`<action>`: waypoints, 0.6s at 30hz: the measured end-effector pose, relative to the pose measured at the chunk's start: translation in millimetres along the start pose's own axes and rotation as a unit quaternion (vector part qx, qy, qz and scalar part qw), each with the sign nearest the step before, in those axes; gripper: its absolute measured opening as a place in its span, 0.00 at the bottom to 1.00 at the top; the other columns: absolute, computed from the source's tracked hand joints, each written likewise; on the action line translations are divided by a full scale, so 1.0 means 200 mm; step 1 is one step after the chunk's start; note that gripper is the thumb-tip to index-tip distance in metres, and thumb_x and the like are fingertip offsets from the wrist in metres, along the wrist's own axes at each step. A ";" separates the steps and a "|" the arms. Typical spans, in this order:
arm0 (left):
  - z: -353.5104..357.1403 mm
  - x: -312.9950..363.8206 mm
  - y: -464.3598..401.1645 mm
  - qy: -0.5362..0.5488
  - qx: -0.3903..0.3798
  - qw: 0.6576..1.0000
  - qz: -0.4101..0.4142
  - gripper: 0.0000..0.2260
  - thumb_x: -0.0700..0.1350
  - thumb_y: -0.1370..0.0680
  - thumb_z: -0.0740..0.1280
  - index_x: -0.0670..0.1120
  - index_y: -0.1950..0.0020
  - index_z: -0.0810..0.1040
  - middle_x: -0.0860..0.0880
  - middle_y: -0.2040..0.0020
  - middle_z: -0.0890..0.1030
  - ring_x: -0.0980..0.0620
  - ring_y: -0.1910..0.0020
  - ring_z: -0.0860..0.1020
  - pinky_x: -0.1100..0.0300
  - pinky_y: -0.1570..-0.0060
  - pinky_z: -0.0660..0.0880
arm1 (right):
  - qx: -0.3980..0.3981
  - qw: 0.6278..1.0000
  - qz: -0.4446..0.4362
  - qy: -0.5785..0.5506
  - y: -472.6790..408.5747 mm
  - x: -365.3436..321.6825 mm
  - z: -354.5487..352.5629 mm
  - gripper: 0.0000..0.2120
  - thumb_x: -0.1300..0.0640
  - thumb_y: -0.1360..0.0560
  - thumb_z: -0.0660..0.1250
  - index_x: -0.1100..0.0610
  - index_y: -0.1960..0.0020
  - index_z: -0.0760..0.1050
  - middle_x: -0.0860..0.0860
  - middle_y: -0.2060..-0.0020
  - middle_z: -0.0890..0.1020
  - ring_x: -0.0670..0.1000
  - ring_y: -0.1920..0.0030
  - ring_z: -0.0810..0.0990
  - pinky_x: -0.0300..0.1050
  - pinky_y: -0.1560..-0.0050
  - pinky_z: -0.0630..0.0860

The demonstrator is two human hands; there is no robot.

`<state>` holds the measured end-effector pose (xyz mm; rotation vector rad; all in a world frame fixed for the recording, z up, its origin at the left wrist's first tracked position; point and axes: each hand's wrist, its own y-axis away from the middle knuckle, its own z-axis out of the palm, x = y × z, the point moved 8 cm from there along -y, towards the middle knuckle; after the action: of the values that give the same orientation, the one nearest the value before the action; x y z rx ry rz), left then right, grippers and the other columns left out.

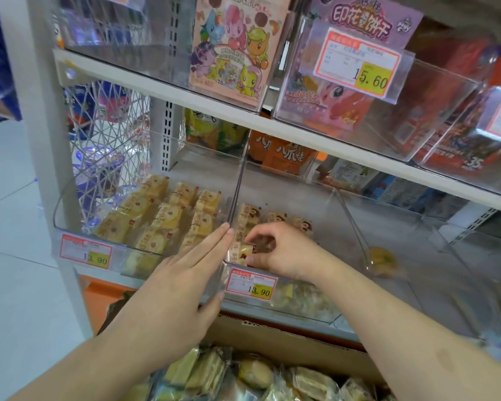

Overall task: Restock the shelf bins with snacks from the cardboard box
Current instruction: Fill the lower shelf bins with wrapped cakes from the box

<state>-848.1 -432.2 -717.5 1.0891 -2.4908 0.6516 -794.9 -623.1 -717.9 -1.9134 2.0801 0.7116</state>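
Both your arms reach forward.
Your left hand [185, 273] lies flat, fingers straight; your right hand [275, 250] curls, pinching.

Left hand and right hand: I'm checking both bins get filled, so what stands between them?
In the head view, the clear bin divider stands between the flat left hand and the right hand, which pinches a snack packet.

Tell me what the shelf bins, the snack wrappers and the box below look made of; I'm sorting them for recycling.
Shelf bins: clear rigid plastic, probably acrylic, glossy; you see the snacks through the walls and glare on the edges.
Snack wrappers: thin, shiny, partly see-through plastic film, printed; the right hand pinches one.
Cardboard box: brown matte card, with a raw-looking edge.
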 end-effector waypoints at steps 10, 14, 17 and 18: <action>0.01 0.00 0.01 -0.008 -0.011 1.000 -0.001 0.41 0.57 0.15 0.62 0.69 0.21 0.29 0.77 0.25 0.29 0.74 0.26 0.45 0.66 0.22 0.50 | -0.044 0.998 -0.017 0.045 -0.03 -0.05 0.05 0.21 0.42 0.24 0.76 0.39 0.32 0.78 0.39 0.35 0.81 0.44 0.39 0.79 0.48 0.34 0.76; 0.01 0.00 0.01 -0.006 -0.011 1.000 -0.001 0.41 0.56 0.15 0.62 0.70 0.22 0.29 0.77 0.25 0.30 0.72 0.24 0.47 0.67 0.23 0.50 | -0.078 0.996 0.002 0.051 -0.03 -0.03 0.06 0.26 0.39 0.21 0.72 0.37 0.25 0.73 0.40 0.28 0.77 0.45 0.34 0.77 0.45 0.36 0.73; 0.02 0.00 0.01 -0.011 -0.014 1.000 -0.002 0.41 0.57 0.15 0.62 0.70 0.22 0.28 0.77 0.25 0.29 0.69 0.22 0.49 0.68 0.25 0.50 | -0.087 0.990 0.025 0.106 -0.07 0.01 0.07 0.32 0.36 0.20 0.68 0.37 0.19 0.64 0.42 0.20 0.67 0.50 0.22 0.69 0.50 0.24 0.67; 0.02 0.00 0.01 -0.012 -0.014 1.000 -0.001 0.41 0.57 0.15 0.62 0.70 0.22 0.28 0.77 0.25 0.29 0.69 0.22 0.50 0.68 0.25 0.50 | -0.092 0.988 0.035 0.116 -0.08 0.02 0.07 0.33 0.35 0.20 0.67 0.37 0.18 0.61 0.43 0.18 0.64 0.51 0.20 0.66 0.51 0.22 0.65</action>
<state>-849.4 -432.9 -720.7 1.0968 -2.5114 0.6052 -781.9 -620.4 -735.2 -2.1220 2.3020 0.7525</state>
